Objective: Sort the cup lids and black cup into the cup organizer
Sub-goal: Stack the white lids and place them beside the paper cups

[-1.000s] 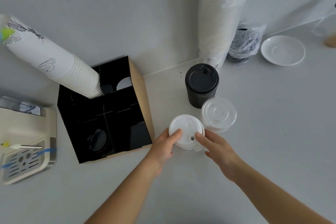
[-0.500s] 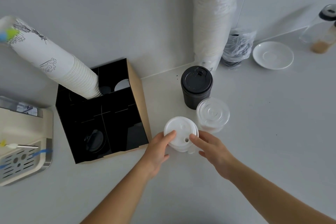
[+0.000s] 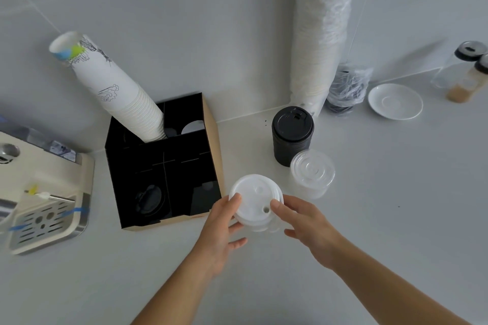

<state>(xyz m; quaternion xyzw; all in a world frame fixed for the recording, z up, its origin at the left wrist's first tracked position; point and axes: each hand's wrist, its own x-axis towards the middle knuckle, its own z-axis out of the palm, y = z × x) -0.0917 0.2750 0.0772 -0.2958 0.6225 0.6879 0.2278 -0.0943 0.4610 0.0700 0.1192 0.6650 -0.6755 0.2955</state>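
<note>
White lids sat stacked between both hands, left hand and right hand pinching opposite rims, likely to carry the stack whole; the organizer stood just left, the black cup beyond

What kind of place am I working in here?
Probably a cafe or office coffee station: an espresso machine with a drip tray, a cup organizer holding a tall stack of paper cups, and a sleeve of lids against the wall.
</note>
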